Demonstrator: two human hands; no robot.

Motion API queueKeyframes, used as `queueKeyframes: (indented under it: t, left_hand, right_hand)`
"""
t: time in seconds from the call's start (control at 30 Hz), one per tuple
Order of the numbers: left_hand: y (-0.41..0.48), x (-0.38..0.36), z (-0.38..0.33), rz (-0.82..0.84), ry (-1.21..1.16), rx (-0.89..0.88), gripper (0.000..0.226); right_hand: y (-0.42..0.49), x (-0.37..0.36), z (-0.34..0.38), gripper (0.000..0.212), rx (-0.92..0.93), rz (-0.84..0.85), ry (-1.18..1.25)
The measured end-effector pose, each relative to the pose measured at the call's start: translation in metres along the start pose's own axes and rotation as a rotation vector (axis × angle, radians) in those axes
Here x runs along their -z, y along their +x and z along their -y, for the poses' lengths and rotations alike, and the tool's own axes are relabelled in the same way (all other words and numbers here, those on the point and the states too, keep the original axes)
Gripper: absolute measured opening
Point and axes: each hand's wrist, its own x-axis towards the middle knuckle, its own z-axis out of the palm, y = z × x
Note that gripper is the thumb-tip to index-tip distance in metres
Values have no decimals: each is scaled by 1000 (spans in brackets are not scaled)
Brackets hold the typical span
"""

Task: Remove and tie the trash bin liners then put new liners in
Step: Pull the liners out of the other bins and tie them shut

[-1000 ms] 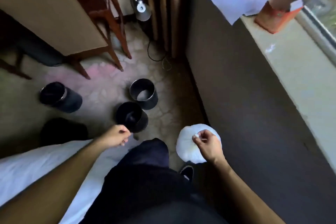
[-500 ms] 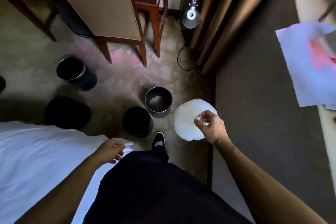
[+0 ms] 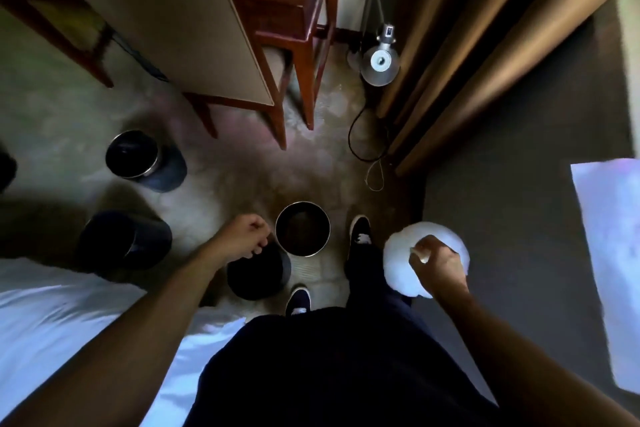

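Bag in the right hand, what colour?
White. The bag hangs gripped at its top by the right hand; the head view shows it best.

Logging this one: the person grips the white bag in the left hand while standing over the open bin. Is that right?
Not quite. The head view shows the white bag gripped in the right hand, not the left; the left hand is curled and holds nothing. The person does stand over the open bin.
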Motion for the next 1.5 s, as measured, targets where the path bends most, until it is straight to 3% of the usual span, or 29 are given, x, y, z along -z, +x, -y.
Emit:
queueKeyframes:
  t: [0.27, 0.57, 0.93, 1.07, 1.2, 1.3, 1.5]
  left_hand:
    - [36, 2, -9, -262, -288, 197, 14]
    - [27, 6, -14, -374, -507, 304, 12]
    - [40, 71, 9, -588, -811, 347, 17]
    - [55, 104, 40, -490, -964, 399, 27]
    - [67, 137, 97, -471, -899, 445, 24]
    - [66, 174, 135, -465, -876, 463, 12]
    - [52, 271, 194, -422, -788, 455, 16]
  right_hand:
    - [125, 33, 75, 16, 294, 167, 5]
    - [229, 66, 215, 15, 461, 233, 109]
    - [264, 40, 336, 13, 661, 348, -14]
    - [252, 11, 394, 12, 775, 440, -60]
    - [237, -37, 472, 12, 906, 481, -90]
    - [221, -73, 537, 11, 904, 529, -114]
    - [204, -130, 634, 11, 893, 491, -222]
